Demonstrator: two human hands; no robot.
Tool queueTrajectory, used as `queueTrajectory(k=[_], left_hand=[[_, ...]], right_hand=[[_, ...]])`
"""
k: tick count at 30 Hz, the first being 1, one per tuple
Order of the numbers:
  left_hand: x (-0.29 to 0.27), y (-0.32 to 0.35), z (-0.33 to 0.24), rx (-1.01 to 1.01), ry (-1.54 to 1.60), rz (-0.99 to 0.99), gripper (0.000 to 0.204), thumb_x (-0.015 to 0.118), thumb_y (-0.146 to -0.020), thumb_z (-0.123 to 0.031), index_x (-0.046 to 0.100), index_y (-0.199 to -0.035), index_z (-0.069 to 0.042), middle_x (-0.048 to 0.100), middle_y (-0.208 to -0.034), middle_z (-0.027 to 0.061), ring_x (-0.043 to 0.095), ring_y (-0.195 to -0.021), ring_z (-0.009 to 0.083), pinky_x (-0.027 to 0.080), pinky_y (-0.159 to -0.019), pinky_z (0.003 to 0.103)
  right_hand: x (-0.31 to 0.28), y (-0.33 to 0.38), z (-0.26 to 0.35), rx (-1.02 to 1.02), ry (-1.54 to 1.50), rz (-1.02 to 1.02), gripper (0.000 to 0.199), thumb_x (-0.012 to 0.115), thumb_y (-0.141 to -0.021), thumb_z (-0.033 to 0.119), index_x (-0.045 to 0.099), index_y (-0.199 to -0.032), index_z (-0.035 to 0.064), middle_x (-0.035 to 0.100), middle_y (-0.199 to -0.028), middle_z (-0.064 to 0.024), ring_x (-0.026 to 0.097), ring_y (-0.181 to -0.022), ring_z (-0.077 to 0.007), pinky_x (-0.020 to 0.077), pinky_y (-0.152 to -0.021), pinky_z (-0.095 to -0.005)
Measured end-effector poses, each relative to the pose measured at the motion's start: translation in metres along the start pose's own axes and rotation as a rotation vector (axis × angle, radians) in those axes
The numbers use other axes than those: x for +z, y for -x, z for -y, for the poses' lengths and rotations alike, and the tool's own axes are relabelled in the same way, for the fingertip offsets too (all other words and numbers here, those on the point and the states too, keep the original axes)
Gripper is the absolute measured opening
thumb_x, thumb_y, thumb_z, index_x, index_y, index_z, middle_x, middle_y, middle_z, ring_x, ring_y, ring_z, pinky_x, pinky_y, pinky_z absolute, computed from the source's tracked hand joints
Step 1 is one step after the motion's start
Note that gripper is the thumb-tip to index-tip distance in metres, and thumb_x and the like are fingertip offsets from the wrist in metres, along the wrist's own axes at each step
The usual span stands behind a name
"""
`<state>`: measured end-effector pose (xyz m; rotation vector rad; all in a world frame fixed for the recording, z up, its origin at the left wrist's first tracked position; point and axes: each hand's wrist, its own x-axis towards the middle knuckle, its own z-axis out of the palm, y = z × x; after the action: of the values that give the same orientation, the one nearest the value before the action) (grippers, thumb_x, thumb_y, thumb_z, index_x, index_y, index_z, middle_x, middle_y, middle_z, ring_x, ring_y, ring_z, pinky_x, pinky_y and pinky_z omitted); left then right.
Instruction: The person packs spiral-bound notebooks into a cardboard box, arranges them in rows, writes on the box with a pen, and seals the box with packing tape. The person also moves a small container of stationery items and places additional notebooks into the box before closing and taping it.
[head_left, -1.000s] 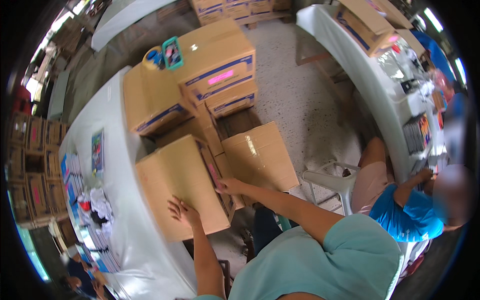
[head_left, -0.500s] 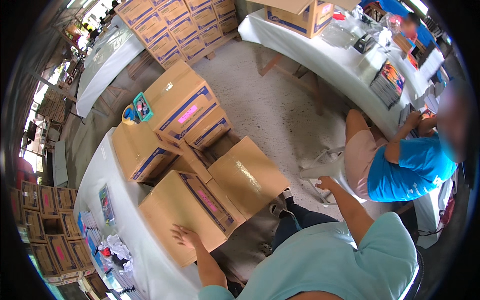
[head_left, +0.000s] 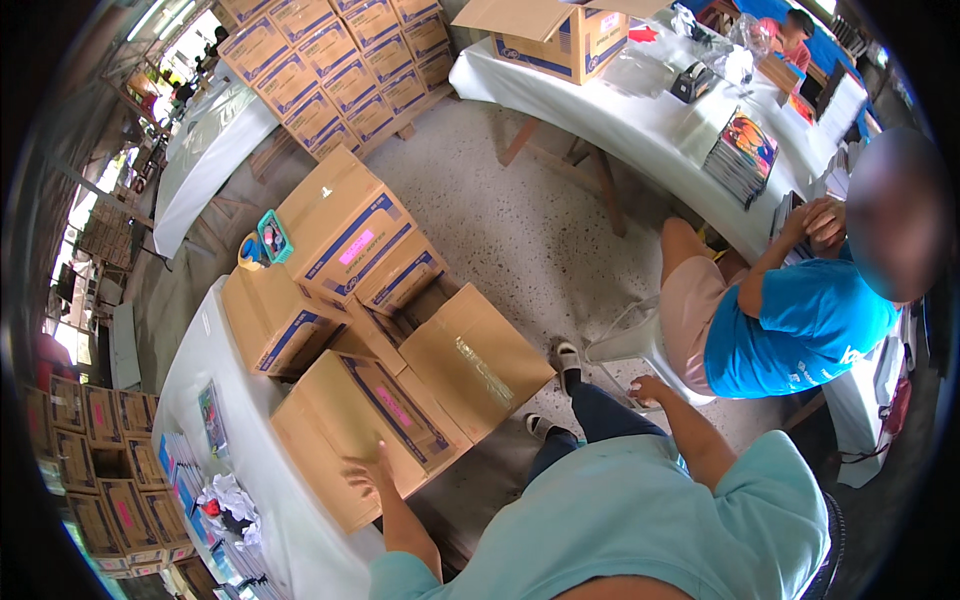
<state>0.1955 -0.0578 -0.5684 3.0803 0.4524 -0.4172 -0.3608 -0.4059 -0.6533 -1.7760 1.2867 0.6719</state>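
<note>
My left hand (head_left: pixel 372 474) lies with fingers spread on the broad tan panel of a cardboard carton (head_left: pixel 335 435), which has a blue printed band and a pink label. Beside that carton, a wide cardboard flap (head_left: pixel 475 365) with clear tape across it stands out toward the aisle. A dark gap shows behind the flap. My right hand (head_left: pixel 648 391) hangs low at my right side, near a white plastic chair (head_left: pixel 640 340). Its fingers are loosely bent and partly apart, and I make out nothing held in them.
More cartons (head_left: pixel 345 230) stand beyond, with a teal basket (head_left: pixel 273 237) and tape rolls (head_left: pixel 251 250) on top. Books and crumpled paper (head_left: pixel 232 505) lie on the white-covered table (head_left: pixel 185 385). A seated person in blue (head_left: pixel 800 325) is at my right, by another table (head_left: pixel 560 95).
My view has shifted slightly, and my feet show more now. My left hand stays on the carton. My right hand has lowered a little. The seated person's hands have come together.
</note>
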Motion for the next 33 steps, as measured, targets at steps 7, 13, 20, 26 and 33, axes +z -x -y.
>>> queueTrajectory(k=[7, 13, 20, 26, 33], left_hand=[[-0.008, -0.014, -0.017, 0.002, -0.179, 0.187, 0.123, 0.033, -0.054, -0.094, -0.003, -0.147, -0.023, -0.005, -0.149, 0.0264, 0.004, -0.132, 0.0546, 0.013, -0.097, 0.072], [-0.004, -0.03, -0.019, -0.098, 0.096, 0.185, 0.109, 0.021, -0.061, -0.093, 0.012, -0.147, -0.027, -0.001, -0.151, 0.0221, -0.002, -0.13, 0.0584, 0.004, -0.099, 0.071], [0.004, -0.018, -0.04, -0.252, 0.065, 0.201, 0.099, 0.027, -0.068, -0.086, 0.003, -0.145, -0.029, -0.005, -0.151, 0.0199, -0.004, -0.135, 0.0491, 0.003, -0.103, 0.065], [-0.018, -0.021, -0.038, -0.228, 0.081, 0.259, 0.096, 0.034, -0.074, -0.08, -0.01, -0.144, -0.03, -0.011, -0.15, 0.0201, -0.009, -0.137, 0.0425, 0.002, -0.106, 0.061], [-0.007, -0.027, -0.008, -0.249, 0.155, 0.193, 0.1, 0.047, -0.075, -0.072, -0.016, -0.143, -0.035, -0.019, -0.149, 0.0204, -0.013, -0.136, 0.0456, 0.003, -0.1, 0.07]], right_hand=[[-0.029, -0.062, -0.005, -0.037, 0.05, -0.123, 0.065, 0.057, -0.075, 0.06, 0.06, -0.118, 0.0111, 0.058, -0.12, -0.0137, 0.052, -0.113, -0.034, 0.0394, -0.098, -0.0409], [-0.116, -0.112, 0.057, -0.205, 0.236, 0.027, 0.063, 0.058, -0.076, 0.055, 0.06, -0.118, 0.0076, 0.062, -0.112, -0.0173, 0.058, -0.104, -0.0354, 0.0426, -0.094, -0.0406], [-0.238, -0.166, 0.102, -0.309, 0.03, -0.221, 0.059, 0.056, -0.082, 0.049, 0.057, -0.118, 0.0026, 0.055, -0.121, -0.0207, 0.051, -0.112, -0.0367, 0.0407, -0.095, -0.043], [-0.298, -0.163, 0.126, -0.276, 0.309, -0.393, 0.045, 0.045, -0.09, 0.04, 0.068, -0.08, 0.0022, 0.064, -0.083, -0.0201, 0.06, -0.083, -0.0386, 0.0467, -0.077, -0.0449], [-0.312, -0.166, 0.12, 0.158, -0.056, 0.064, 0.051, 0.044, -0.094, 0.041, 0.034, -0.133, 0.0089, 0.064, -0.086, -0.0229, 0.065, -0.057, -0.0331, 0.0532, -0.045, -0.0453]])
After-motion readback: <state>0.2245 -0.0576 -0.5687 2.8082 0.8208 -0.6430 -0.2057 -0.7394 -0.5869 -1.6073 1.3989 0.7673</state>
